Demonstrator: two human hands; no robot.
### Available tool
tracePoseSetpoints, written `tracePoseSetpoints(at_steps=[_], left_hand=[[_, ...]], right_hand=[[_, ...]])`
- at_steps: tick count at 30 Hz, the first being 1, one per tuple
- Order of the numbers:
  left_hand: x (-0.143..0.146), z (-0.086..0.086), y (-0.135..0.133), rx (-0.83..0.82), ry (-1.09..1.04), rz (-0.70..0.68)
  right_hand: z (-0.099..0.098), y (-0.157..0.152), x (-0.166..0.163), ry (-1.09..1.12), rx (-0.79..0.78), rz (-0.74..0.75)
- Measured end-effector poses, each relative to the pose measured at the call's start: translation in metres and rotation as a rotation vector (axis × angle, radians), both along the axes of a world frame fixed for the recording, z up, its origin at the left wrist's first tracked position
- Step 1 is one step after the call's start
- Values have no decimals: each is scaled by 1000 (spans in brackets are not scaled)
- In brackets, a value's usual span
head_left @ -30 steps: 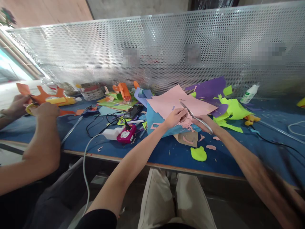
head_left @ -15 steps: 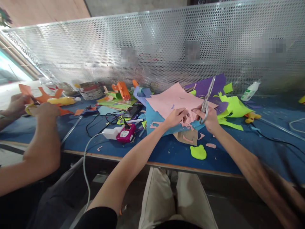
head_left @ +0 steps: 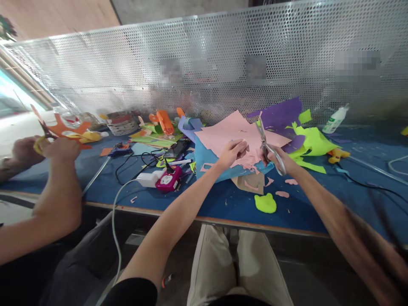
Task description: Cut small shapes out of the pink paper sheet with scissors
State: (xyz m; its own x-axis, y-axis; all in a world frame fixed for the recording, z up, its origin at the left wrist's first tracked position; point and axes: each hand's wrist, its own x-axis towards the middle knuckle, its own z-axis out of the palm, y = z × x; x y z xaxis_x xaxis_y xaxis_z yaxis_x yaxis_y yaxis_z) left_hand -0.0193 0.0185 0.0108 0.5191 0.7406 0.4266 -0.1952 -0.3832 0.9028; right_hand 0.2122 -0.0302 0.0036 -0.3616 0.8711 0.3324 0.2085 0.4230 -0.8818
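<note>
My left hand [head_left: 234, 154] is closed in a pinch on a small pink felt piece [head_left: 245, 145], mostly covered by the fingers. My right hand [head_left: 280, 158] grips a pair of metal scissors [head_left: 262, 132] by the handles, blades pointing up and away from me. Both hands are above a large pink sheet [head_left: 219, 134], which lies over a light blue sheet [head_left: 204, 159]. Small pink scraps [head_left: 250, 160] lie between the hands. Nearer the table edge are two pink cut-outs, one of them a cloud-like shape [head_left: 282, 194], and a lime green animal-head shape [head_left: 265, 203].
To the left, a co-worker's hands [head_left: 60, 148] hold yellow-handled scissors [head_left: 40, 145] and an orange sheet [head_left: 63, 127]. A magenta power socket [head_left: 168, 178] with cables sits left of my sheets. Purple [head_left: 280, 112] and lime sheets [head_left: 318, 142] and a white bottle [head_left: 336, 120] are at right.
The scissors have swung from leaning right to leaning left in my right hand. My left hand has drawn slightly left, apart from the right. Another pink cut-out now shows below my right wrist.
</note>
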Motion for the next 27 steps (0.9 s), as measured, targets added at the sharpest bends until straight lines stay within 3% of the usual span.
tracePoseSetpoints(at_steps=[8, 27], left_hand=[[0, 0, -2, -8, -13, -95], [-2, 4, -4, -43, 40, -113]], right_hand=[[3, -3, 3, -249, -50, 150], [2, -1, 4, -285, 11, 162]])
